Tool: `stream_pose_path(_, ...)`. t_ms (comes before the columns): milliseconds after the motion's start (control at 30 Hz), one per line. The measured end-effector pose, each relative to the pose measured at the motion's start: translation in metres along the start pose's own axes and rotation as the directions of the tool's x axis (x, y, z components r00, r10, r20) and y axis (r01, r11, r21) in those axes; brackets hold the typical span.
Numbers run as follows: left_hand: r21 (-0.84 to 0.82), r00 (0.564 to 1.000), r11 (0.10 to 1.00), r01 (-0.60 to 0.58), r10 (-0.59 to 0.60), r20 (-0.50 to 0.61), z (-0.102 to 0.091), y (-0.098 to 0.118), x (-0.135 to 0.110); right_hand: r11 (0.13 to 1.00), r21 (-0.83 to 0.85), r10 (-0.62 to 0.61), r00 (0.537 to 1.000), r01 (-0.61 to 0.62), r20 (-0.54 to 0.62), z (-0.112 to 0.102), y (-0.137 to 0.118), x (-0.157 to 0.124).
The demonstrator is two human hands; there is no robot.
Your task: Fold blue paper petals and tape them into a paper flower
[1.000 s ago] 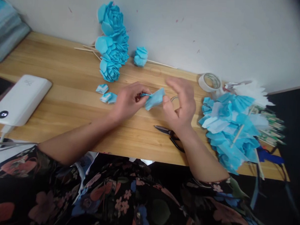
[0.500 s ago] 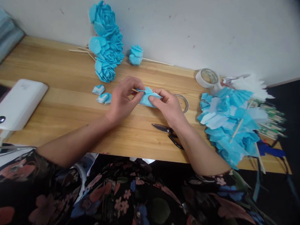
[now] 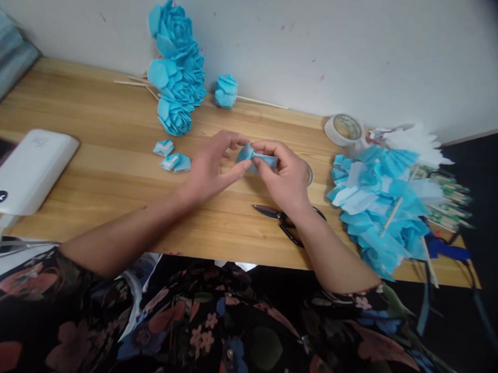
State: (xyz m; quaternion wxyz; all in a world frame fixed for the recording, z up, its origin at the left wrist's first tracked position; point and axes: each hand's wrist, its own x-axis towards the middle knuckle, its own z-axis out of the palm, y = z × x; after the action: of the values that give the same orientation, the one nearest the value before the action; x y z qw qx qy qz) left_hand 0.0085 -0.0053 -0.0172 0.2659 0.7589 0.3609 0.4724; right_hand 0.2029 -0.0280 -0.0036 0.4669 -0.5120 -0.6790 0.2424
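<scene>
A small piece of blue crepe paper (image 3: 245, 153) is between my two hands above the table, gathered at its middle with its left end rounded. My right hand (image 3: 285, 180) pinches its right part between thumb and fingers. At the left end, my left hand (image 3: 212, 167) has its thumb and fingertips on the paper's edges. Below my right wrist lie black-handled scissors (image 3: 269, 212), partly covered by it. A tape roll (image 3: 310, 174) shows behind the right hand, mostly hidden. Two folded blue paper pieces (image 3: 176, 162) rest just left of my left hand.
Blue paper roses (image 3: 175, 79) on sticks stand by the wall, with a single blue bud (image 3: 226, 91) beside them. White tape (image 3: 344, 130) and a heap of blue paper flowers (image 3: 380, 203) are at right. A white power bank (image 3: 33, 169) with a cable lies left.
The blue paper has turned and been gathered in its middle. My left fingers have shifted to its rounded end, and my right hand has moved slightly right with it.
</scene>
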Motion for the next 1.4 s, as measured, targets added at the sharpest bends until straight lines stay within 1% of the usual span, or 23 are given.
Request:
stream_pose_path(100, -0.001, 1.000, 1.000, 0.020, -0.020, -0.013, 0.001, -0.002, 0.001, 0.995, -0.082, -0.056, 0.998, 0.058, 0.023, 0.001, -0.003, -0.002)
stream_pose_path(200, 0.007, 1.000, 1.000, 0.008, -0.008, -0.030, 0.001, -0.005, 0.002, 0.990, -0.112, -0.082, 0.996, 0.086, 0.044, 0.002, -0.004, -0.003)
stream_pose_path(367, -0.002, 1.000, 1.000, -0.010, 0.010, 0.008, 0.000, -0.005, 0.004, 0.991, -0.085, -0.100, 0.994, 0.102, 0.033, 0.002, -0.003, -0.003)
stream_pose_path(467, -0.019, 0.999, 0.999, -0.037, 0.037, 0.020, -0.002, -0.004, 0.005, 0.996, -0.044, -0.070, 0.997, 0.072, 0.030, 0.002, 0.001, -0.002)
stream_pose_path(567, -0.011, 1.000, 1.000, -0.020, 0.020, -0.016, -0.002, -0.005, 0.005, 1.000, -0.019, -0.012, 1.000, 0.012, 0.018, 0.002, 0.004, 0.000)
stream_pose_path(633, 0.017, 0.999, 1.000, -0.001, 0.001, -0.038, -0.002, -0.006, 0.004, 1.000, -0.028, 0.005, 1.000, -0.005, 0.000, 0.002, 0.005, 0.000)
stream_pose_path(733, 0.092, 0.998, 0.995, -0.044, 0.049, -0.051, -0.003, -0.006, 0.003, 0.997, -0.079, -0.025, 1.000, 0.024, -0.009, 0.001, 0.003, 0.000)
stream_pose_path(800, 0.145, 0.990, 0.985, -0.091, 0.106, -0.097, -0.004, -0.004, 0.003, 0.991, -0.123, -0.051, 0.999, 0.050, -0.005, 0.001, 0.000, -0.001)
stream_pose_path(833, 0.161, 0.985, 0.982, -0.095, 0.116, -0.126, -0.004, -0.003, 0.002, 0.988, -0.141, -0.058, 0.998, 0.057, -0.006, 0.001, 0.000, -0.002)
stream_pose_path(900, 0.160, 0.985, 0.986, -0.053, 0.078, -0.153, -0.005, -0.002, 0.001, 0.985, -0.166, -0.059, 0.998, 0.056, -0.015, 0.002, -0.001, -0.003)
stream_pose_path(933, 0.146, 0.989, 0.989, -0.020, 0.041, -0.139, -0.005, -0.001, 0.001, 0.984, -0.171, -0.060, 0.998, 0.056, -0.021, 0.002, -0.002, -0.004)
stream_pose_path(1000, 0.113, 0.997, 0.993, 0.024, -0.016, -0.073, -0.003, 0.001, 0.000, 0.983, -0.172, -0.068, 0.997, 0.063, -0.020, 0.003, -0.002, -0.004)
stream_pose_path(1100, 0.110, 0.999, 0.993, 0.035, -0.035, -0.002, 0.001, 0.002, 0.000, 0.983, -0.159, -0.089, 0.996, 0.087, -0.001, 0.003, -0.001, -0.004)
stream_pose_path(1233, 0.119, 0.998, 0.991, 0.058, -0.059, 0.009, 0.005, 0.000, 0.001, 0.982, -0.140, -0.127, 0.992, 0.127, 0.009, 0.004, 0.001, -0.004)
stream_pose_path(1400, 0.113, 0.997, 0.991, 0.073, -0.074, 0.008, 0.005, -0.002, 0.002, 0.974, -0.154, -0.164, 0.986, 0.165, 0.023, 0.004, 0.003, -0.005)
